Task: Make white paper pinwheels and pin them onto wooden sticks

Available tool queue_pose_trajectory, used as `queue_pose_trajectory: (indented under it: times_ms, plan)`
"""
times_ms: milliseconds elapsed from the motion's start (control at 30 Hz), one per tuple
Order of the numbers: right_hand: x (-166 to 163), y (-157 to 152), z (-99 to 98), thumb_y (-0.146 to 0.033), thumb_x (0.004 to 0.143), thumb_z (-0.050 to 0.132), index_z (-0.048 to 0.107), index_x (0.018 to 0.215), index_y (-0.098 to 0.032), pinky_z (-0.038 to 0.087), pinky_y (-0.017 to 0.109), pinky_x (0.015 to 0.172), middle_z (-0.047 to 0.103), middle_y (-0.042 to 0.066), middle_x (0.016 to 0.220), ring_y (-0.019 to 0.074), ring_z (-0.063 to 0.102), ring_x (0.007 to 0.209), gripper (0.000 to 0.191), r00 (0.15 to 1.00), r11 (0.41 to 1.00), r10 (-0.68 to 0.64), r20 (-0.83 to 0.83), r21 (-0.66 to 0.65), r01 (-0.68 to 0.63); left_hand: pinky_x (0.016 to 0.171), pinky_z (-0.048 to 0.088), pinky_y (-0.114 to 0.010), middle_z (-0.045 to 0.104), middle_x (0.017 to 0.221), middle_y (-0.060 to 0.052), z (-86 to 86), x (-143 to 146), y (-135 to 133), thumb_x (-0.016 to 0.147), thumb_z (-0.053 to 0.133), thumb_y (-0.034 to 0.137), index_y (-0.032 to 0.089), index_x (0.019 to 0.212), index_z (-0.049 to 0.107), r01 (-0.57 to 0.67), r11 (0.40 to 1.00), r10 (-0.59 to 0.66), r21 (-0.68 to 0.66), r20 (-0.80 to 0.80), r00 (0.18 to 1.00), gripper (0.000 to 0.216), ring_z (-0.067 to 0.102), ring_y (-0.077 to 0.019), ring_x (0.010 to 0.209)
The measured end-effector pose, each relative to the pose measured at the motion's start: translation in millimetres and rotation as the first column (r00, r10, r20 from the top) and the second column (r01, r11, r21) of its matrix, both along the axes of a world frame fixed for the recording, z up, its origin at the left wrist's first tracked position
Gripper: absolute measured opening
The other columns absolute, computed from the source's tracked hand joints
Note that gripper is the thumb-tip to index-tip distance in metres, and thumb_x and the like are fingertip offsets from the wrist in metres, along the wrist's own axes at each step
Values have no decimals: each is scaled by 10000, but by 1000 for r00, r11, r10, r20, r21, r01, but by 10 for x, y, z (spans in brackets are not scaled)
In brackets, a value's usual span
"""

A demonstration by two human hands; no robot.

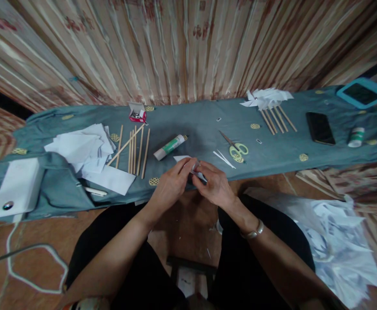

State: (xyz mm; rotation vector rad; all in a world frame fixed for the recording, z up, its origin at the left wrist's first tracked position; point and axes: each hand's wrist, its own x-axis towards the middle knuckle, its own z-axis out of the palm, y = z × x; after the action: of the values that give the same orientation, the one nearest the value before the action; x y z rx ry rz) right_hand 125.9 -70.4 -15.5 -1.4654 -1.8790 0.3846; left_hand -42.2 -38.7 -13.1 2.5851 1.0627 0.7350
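At the front edge of the cloth-covered table, my left hand and my right hand are closed together on a small piece of white paper. The paper looks curled between the fingertips, and most of it is hidden by them. A white paper corner shows just beyond my left fingers. Just past my hands lies a glue stick with a green label. Scissors with yellow-green handles rest to the right, beside thin paper strips.
Left are a paper pile, several wooden sticks, a small red box and a white device. Right are paper-topped sticks, a phone, another small tube, a blue-framed tablet and a plastic bag below.
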Motion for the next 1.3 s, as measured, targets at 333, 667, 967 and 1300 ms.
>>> queue_pose_trajectory:
  times_ms: [333, 667, 967, 1300]
  plan:
    - [268, 14, -90, -202, 871, 424, 732, 991, -217, 589, 340, 774, 756, 32, 989, 187, 719, 809, 331, 943, 982, -101, -317, -187, 43, 880, 590, -299, 686, 1129, -83, -67, -69, 74, 955, 463, 128, 165, 1097, 660, -17, 994, 13, 112, 40, 999, 245, 693, -175, 996]
    - [359, -90, -143, -129, 914, 467, 634, 1198, -241, 404, 574, 1113, 487, 116, 1489, 300, 432, 1398, 348, 984, 999, 13, 176, 47, -21, 964, 480, -509, 673, 1246, -97, -127, -92, 97, 860, 630, 127, 209, 940, 751, -59, 994, 65, 92, -57, 996, 167, 523, -305, 1230]
    - [412, -90, -92, -221, 952, 496, 695, 975, -233, 364, 542, 1143, 493, 82, 1489, 282, 404, 1411, 200, 984, 994, 110, 142, -16, -109, 850, 447, -406, 753, 1088, -78, -159, -220, 40, 954, 542, 192, 181, 1023, 724, 33, 999, -32, 32, -45, 998, 195, 635, -229, 1003]
    - [309, 142, -160, -404, 923, 546, 663, 827, -221, 383, 501, 1114, 528, 130, 1438, 303, 502, 1338, 237, 990, 982, -7, -143, -185, -20, 839, 442, -379, 732, 953, -65, -83, -251, -13, 972, 522, 290, 160, 869, 714, -78, 975, 97, -207, 80, 992, 254, 601, -214, 903]
